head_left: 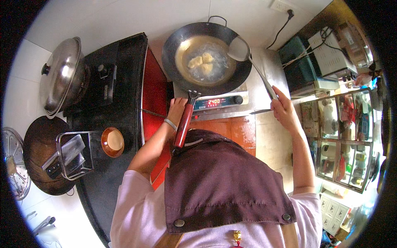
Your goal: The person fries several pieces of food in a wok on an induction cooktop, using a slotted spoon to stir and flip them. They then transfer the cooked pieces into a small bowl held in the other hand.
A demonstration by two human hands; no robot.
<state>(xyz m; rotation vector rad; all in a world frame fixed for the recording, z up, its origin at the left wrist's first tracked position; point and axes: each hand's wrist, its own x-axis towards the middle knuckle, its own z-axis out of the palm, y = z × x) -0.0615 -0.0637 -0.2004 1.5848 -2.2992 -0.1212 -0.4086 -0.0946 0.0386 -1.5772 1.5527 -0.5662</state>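
Observation:
A black wok [167,62] stands on an induction cooktop [198,105] with a lit red display. Clear liquid, bubbling in places, fills its middle, and a few pale yellow lumps [203,62] of food sit in it. My right hand [283,110] grips the handle of a metal wok spatula [240,49]. The spatula's blade is at the wok's right inner side, apart from the lumps. My left hand [178,108] is low at the cooktop's front left corner, beside the wok's red wooden handle [183,125]. Its fingertips are partly hidden, so its hold is unclear.
Left, a black stove top [124,93] carries a lidded metal pan [63,77] and a brown bowl [107,150]. Cleavers [66,152] stand in a metal rack [74,133]. A glass-doored cabinet [336,139] is at right. A plugged cord [280,29] hangs on the wall.

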